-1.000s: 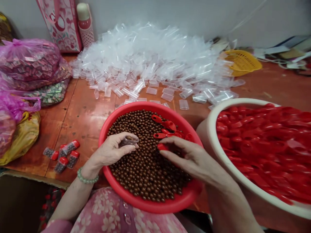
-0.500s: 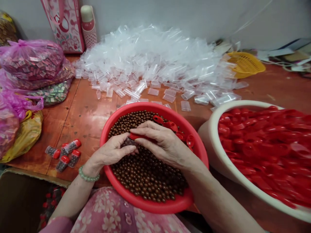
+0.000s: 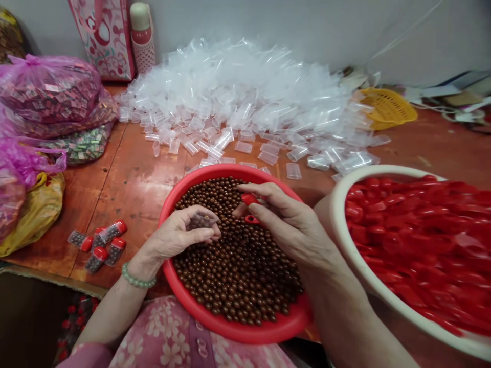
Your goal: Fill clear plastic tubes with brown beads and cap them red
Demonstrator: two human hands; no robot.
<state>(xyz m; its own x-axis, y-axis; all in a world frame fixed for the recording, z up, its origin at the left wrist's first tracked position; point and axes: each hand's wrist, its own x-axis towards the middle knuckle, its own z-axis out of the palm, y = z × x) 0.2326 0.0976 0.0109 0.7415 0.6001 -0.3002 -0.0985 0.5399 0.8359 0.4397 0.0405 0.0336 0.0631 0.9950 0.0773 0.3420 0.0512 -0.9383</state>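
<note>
Between the thumb and fingers of my left hand (image 3: 184, 230) is a small clear plastic tube (image 3: 202, 220) with dark balls inside, its open end toward the right. My right hand (image 3: 284, 220) pinches a red plastic cap (image 3: 248, 199) a short way to the right of the tube, apart from it. Both hands are above a red basin (image 3: 169, 204) of shiny brown balls (image 3: 238, 276). Another red cap (image 3: 252, 219) shows below my right fingers, over the balls. On the table to the left lie several filled tubes with red caps (image 3: 114, 231).
A heap of clear empty tubes (image 3: 238, 97) spreads behind the basin. To the right stands a white tub (image 3: 341, 204) full of red caps (image 3: 422, 235). Knotted bags (image 3: 53, 97) lie at left, a yellow basket (image 3: 387, 106) at back right. A box (image 3: 30, 312) with capped tubes sits lower left.
My right hand has moved right, away from the tube, with a red cap in its fingers. My left hand keeps the tube nearly in place, its opening now uncovered.
</note>
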